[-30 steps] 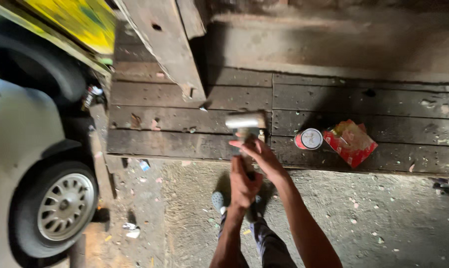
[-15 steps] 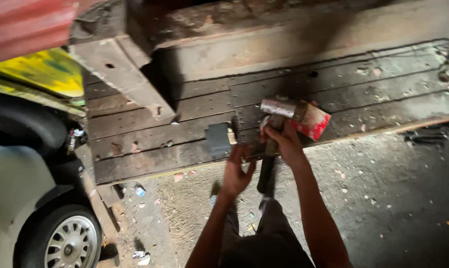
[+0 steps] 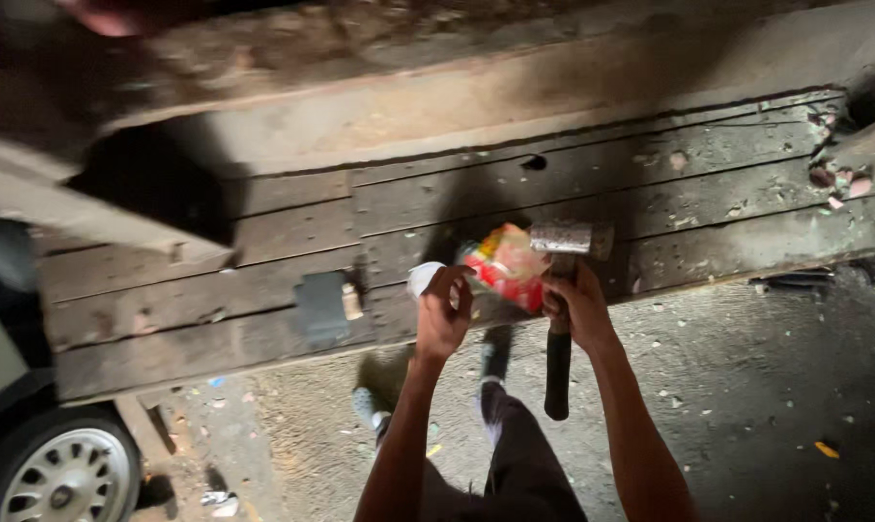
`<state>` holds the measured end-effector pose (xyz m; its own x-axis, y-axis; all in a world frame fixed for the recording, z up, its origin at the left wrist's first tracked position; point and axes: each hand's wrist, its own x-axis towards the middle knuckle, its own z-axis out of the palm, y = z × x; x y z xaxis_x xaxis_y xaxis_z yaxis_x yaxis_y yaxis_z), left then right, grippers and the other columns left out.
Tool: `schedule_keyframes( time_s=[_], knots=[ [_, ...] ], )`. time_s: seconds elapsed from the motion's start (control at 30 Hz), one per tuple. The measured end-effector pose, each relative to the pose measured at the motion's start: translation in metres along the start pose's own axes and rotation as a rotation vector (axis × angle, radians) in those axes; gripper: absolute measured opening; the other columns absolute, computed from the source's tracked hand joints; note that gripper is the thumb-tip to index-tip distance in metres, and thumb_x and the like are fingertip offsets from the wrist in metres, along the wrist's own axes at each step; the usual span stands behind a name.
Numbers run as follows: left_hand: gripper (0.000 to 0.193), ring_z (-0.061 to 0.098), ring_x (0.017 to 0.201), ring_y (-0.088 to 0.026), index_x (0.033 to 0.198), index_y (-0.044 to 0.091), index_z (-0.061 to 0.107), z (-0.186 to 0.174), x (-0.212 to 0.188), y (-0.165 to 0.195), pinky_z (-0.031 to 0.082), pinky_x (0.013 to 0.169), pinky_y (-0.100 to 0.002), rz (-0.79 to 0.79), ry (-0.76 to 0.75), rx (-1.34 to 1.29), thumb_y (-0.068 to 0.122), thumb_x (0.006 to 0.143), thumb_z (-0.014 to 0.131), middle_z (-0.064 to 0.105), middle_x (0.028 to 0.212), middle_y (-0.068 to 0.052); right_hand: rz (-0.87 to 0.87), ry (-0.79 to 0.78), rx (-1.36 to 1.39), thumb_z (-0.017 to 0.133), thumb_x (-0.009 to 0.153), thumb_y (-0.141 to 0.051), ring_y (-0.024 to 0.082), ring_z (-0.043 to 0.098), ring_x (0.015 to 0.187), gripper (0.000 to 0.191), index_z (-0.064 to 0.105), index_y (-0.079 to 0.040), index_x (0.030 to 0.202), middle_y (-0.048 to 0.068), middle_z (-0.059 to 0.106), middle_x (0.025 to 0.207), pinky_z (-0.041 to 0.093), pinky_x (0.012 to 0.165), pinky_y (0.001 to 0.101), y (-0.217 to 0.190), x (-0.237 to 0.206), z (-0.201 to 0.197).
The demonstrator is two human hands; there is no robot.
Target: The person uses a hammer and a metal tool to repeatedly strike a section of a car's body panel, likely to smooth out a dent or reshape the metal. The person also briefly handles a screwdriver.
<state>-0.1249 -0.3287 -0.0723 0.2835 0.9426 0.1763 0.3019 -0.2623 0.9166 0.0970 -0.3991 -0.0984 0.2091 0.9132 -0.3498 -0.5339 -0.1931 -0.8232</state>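
Standing at the plank bench (image 3: pixel 215 319), car wheel (image 3: pixel 60 478) low at far left. Left hand (image 3: pixel 444 314) is curled shut around a small white tin (image 3: pixel 421 278) at the bench edge, steadying it. A red packet (image 3: pixel 503 268) lies just beside. Right hand (image 3: pixel 577 307) grips the hammer (image 3: pixel 560 319) high on its handle, near the head, for close control; handle hangs down off the bench.

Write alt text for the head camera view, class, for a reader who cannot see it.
A person's right hand grips a hammer with a metal head and dark handle, while the left hand touches a small white container beside a red packet on worn wooden planks. A car wheel shows at lower left.
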Motion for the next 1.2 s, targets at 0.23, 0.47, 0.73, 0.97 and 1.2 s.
schedule_keyframes(
  time_s=[0.23,0.47,0.73,0.97,1.2],
  knots=[
    [0.044,0.056,0.116,-0.036,0.112,0.01,0.07,0.128,0.076,-0.075,0.048,0.094,-0.048,0.14,-0.098,0.445,-0.006,0.071,0.067,0.063,0.119,-0.014,0.089,0.033,-0.006,0.066,0.09,-0.004,0.008,0.042,0.049,0.021,0.053,-0.007,0.106,0.002,0.051,0.069,0.034,0.043,0.0251,0.005,0.074,-0.105],
    [0.055,0.053,0.124,-0.03,0.112,0.014,0.068,0.177,0.101,-0.103,0.034,0.107,-0.056,0.061,-0.248,0.715,0.002,0.06,0.076,0.062,0.119,-0.009,0.191,0.099,-0.054,0.069,0.087,-0.006,0.008,0.042,0.05,0.022,0.055,-0.007,0.104,0.001,0.05,0.069,0.035,0.044,0.0262,0.014,0.093,-0.149],
    [0.055,0.059,0.116,-0.031,0.115,0.01,0.066,0.16,0.103,-0.109,0.036,0.109,-0.051,0.047,-0.224,0.601,-0.005,0.063,0.07,0.065,0.112,-0.011,0.203,0.018,-0.048,0.069,0.09,-0.005,0.009,0.041,0.05,0.018,0.056,-0.003,0.103,0.003,0.049,0.067,0.035,0.044,0.0269,0.009,0.089,-0.147],
    [0.041,0.068,0.098,-0.036,0.114,0.004,0.061,0.135,0.098,-0.084,0.055,0.08,-0.041,0.075,-0.02,-0.04,-0.017,0.078,0.058,0.066,0.109,-0.016,0.114,-0.07,-0.063,0.066,0.086,-0.003,0.007,0.04,0.051,0.022,0.058,-0.005,0.107,0.001,0.052,0.073,0.032,0.045,0.0257,-0.017,0.083,-0.108],
    [0.034,0.059,0.08,-0.021,0.113,0.002,0.059,0.087,0.057,-0.06,0.05,0.069,-0.034,-0.067,0.071,-0.2,-0.016,0.083,0.059,0.06,0.097,-0.012,0.117,-0.113,-0.097,0.064,0.086,-0.004,0.008,0.038,0.048,0.024,0.059,-0.008,0.109,0.001,0.05,0.068,0.031,0.043,0.0264,-0.021,0.058,-0.046]
  ],
)
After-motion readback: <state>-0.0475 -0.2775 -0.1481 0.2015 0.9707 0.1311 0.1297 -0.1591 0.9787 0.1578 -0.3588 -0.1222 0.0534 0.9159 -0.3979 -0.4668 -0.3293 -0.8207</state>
